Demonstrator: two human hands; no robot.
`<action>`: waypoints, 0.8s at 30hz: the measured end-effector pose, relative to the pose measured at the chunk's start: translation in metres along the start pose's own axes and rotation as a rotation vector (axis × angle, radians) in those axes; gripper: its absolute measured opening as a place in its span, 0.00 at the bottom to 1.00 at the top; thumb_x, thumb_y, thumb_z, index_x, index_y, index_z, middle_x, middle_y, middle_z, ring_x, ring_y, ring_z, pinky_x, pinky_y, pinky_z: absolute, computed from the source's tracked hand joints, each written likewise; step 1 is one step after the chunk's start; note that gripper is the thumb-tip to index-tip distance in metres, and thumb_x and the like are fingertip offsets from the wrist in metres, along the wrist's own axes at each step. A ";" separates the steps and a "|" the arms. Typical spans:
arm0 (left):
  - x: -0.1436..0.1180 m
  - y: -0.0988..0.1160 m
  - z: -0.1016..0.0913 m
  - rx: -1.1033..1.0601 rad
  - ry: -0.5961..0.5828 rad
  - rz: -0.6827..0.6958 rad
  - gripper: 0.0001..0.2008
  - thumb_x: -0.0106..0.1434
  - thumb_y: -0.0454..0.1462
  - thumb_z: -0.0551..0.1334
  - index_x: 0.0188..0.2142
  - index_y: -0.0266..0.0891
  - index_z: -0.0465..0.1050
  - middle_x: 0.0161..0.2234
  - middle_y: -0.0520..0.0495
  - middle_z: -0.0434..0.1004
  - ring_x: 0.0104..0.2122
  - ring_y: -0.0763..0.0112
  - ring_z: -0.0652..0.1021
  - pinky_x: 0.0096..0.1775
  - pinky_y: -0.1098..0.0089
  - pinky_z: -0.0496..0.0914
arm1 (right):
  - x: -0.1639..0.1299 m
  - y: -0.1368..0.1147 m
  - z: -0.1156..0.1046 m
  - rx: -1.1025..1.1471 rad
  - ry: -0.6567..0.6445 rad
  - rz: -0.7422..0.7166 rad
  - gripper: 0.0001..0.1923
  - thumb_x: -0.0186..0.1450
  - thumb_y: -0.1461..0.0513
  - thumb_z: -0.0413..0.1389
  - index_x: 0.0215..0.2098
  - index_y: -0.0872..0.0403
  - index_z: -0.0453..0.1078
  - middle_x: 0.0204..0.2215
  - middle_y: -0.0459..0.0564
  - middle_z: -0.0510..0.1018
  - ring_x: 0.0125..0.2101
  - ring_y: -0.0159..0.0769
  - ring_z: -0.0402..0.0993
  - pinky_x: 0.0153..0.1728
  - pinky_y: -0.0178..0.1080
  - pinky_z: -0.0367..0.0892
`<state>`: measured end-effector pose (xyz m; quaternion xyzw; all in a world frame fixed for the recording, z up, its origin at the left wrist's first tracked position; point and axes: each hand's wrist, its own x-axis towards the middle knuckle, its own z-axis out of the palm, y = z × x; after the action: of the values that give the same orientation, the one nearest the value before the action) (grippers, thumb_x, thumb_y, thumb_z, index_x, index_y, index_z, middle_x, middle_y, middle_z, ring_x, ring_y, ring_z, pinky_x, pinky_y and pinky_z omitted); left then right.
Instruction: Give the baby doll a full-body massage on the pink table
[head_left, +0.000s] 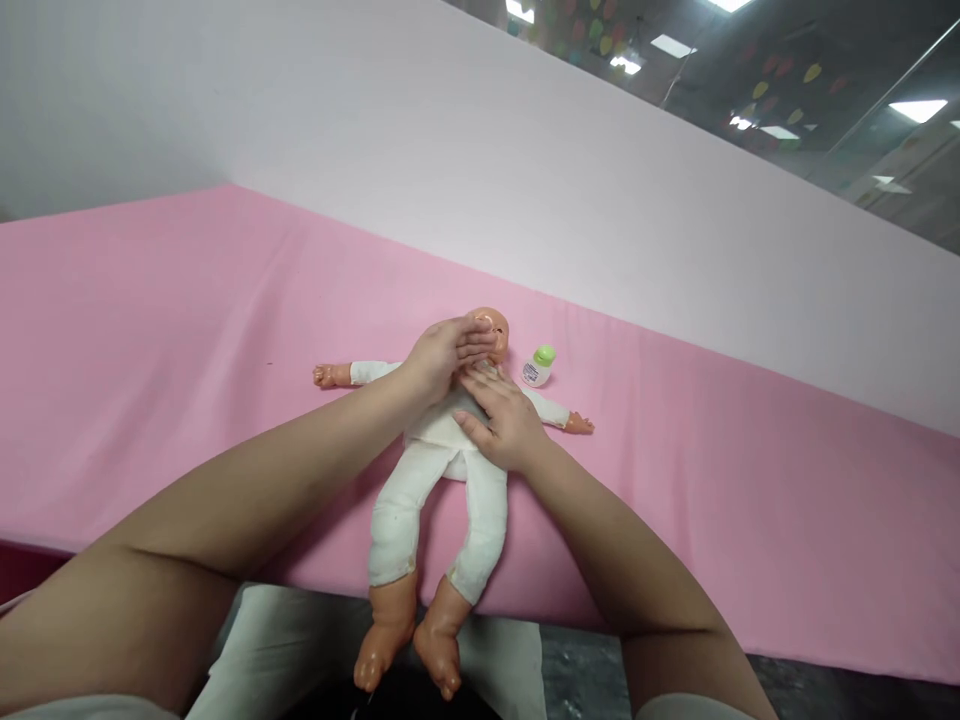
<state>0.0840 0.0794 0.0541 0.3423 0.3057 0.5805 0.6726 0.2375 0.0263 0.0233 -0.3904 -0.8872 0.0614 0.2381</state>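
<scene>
A baby doll (439, 430) with a white cloth body lies on its back on the pink-covered table, arms spread out to both sides. Its feet hang past the near edge. My left hand (448, 352) lies by the doll's neck and cheek, fingers straight and together, covering part of the face. Flat on the doll's upper chest rests my right hand (504, 418), its thumb held apart from the fingers. Neither hand grips anything. Close by the doll's head, to the right, stands a small white bottle (537, 370) with a green cap.
A pink cloth (150, 350) covers the table, with some folds in it. Behind the table rises a white wall (450, 150), topped at the right by a glass pane (720, 90) with reflected ceiling lights. Dark floor (581, 675) shows below the near edge.
</scene>
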 end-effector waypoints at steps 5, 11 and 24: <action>-0.009 -0.002 -0.049 0.624 -0.011 0.252 0.12 0.64 0.47 0.68 0.34 0.41 0.81 0.36 0.44 0.84 0.39 0.60 0.81 0.49 0.62 0.75 | -0.017 0.004 0.001 0.115 0.009 -0.071 0.28 0.76 0.48 0.53 0.67 0.53 0.73 0.67 0.57 0.76 0.70 0.46 0.70 0.73 0.55 0.60; -0.005 -0.002 -0.096 1.380 -0.134 0.468 0.15 0.71 0.45 0.57 0.45 0.44 0.82 0.46 0.42 0.84 0.47 0.53 0.81 0.54 0.55 0.73 | -0.037 -0.009 -0.005 0.161 -0.102 -0.285 0.30 0.76 0.44 0.52 0.67 0.52 0.72 0.67 0.56 0.76 0.71 0.45 0.67 0.76 0.55 0.53; -0.006 -0.015 -0.094 1.457 -0.199 0.453 0.19 0.73 0.43 0.53 0.53 0.41 0.79 0.53 0.37 0.82 0.52 0.45 0.80 0.57 0.47 0.72 | -0.035 -0.021 -0.010 0.003 -0.322 -0.318 0.45 0.70 0.35 0.57 0.75 0.52 0.62 0.75 0.55 0.65 0.78 0.53 0.50 0.78 0.61 0.28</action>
<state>0.0161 0.0815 -0.0127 0.8038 0.4713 0.3225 0.1665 0.2486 -0.0139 0.0247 -0.2304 -0.9641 0.0858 0.1009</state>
